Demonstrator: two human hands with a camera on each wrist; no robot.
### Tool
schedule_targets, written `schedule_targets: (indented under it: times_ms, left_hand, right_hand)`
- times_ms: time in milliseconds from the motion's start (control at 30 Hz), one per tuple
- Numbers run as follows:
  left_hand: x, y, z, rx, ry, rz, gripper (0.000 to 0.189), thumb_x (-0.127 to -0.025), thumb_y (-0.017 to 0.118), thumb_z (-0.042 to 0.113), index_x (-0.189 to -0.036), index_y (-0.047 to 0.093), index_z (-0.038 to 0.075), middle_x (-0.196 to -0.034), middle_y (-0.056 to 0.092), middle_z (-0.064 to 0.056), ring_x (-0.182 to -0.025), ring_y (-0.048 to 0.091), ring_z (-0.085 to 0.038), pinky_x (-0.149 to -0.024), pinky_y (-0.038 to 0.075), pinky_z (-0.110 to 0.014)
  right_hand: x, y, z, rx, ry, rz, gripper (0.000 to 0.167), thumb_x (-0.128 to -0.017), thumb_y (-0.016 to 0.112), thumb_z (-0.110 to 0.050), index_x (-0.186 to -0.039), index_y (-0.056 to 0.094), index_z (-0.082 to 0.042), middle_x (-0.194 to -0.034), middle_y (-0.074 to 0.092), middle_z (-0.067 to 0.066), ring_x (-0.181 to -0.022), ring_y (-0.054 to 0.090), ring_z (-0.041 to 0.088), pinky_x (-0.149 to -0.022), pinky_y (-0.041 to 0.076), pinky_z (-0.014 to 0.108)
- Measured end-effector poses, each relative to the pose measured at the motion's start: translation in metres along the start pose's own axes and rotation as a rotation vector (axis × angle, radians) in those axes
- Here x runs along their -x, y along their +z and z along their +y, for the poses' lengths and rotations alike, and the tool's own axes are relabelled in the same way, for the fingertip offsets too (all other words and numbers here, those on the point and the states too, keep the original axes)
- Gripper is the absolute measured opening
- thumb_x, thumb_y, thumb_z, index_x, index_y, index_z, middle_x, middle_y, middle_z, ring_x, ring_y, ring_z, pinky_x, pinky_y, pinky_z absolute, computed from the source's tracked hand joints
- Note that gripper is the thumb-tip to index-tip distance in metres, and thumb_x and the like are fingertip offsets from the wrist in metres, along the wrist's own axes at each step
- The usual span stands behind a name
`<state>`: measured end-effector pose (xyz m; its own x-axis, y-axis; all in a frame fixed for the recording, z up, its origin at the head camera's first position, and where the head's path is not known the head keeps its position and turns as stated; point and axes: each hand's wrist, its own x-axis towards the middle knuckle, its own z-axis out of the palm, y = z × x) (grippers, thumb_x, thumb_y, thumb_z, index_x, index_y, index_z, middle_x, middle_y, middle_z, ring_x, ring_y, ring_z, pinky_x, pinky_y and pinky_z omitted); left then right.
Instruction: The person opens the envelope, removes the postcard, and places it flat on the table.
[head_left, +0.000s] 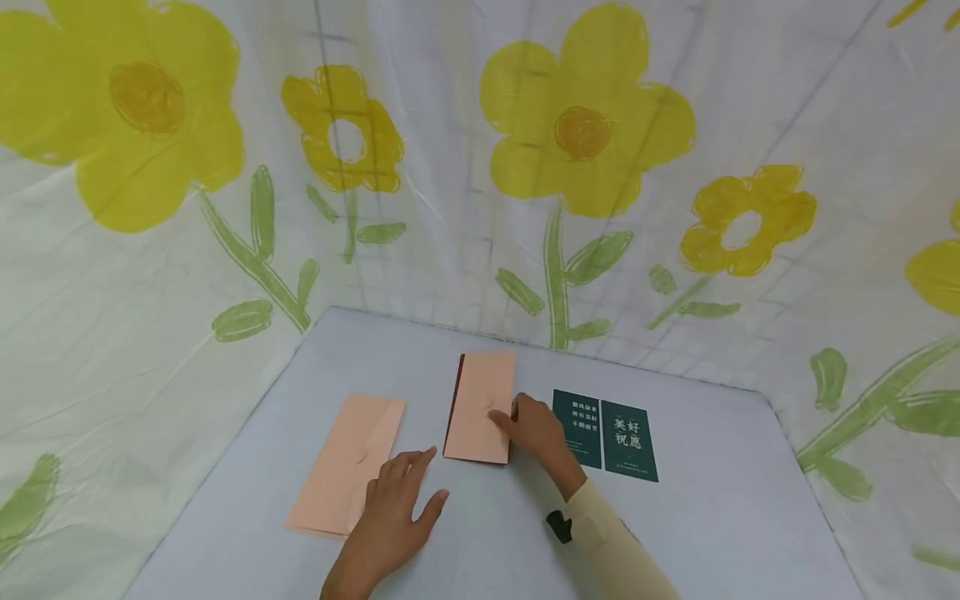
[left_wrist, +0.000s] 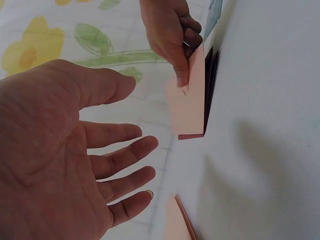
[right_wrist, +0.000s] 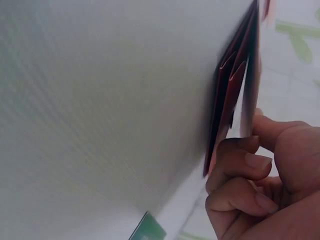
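Observation:
My right hand (head_left: 538,427) pinches the right edge of a pale pink envelope (head_left: 474,408), its thumb on top near the half-round notch. In the right wrist view that edge is lifted, with dark red folded layers (right_wrist: 231,95) underneath. A dark red strip shows along the envelope's left side in the head view. My left hand (head_left: 390,521) is held with fingers spread and holds nothing. It overlaps the lower right part of a second pink envelope (head_left: 337,462) in the head view. The left wrist view shows its bare palm (left_wrist: 45,150).
Two dark green cards with white writing, a left card (head_left: 588,450) and a right card (head_left: 630,454), lie side by side right of my right hand. The pale table (head_left: 480,542) is bordered behind by a white curtain (head_left: 435,225) with yellow flowers.

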<state>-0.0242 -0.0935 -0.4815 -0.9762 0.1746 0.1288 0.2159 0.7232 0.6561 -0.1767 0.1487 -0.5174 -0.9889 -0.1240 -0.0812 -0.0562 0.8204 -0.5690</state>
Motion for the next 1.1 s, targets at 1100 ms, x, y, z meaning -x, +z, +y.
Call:
schedule_targets:
  times_ms: [1100]
  left_hand:
    - [-0.02,-0.001,0.013,0.33,-0.076,0.116,0.041,-0.106,0.064,0.047,-0.141,0.064,0.025,-0.113,0.068,0.017,-0.098,0.069,-0.003,-0.08,0.056,-0.039]
  right_hand:
    - [0.088,-0.064,-0.028,-0.431,-0.194,0.004,0.025,-0.107,0.065,-0.04,-0.102,0.067,-0.016,-0.079,0.073,-0.007,-0.07,0.062,0.013,-0.066,0.047,0.029]
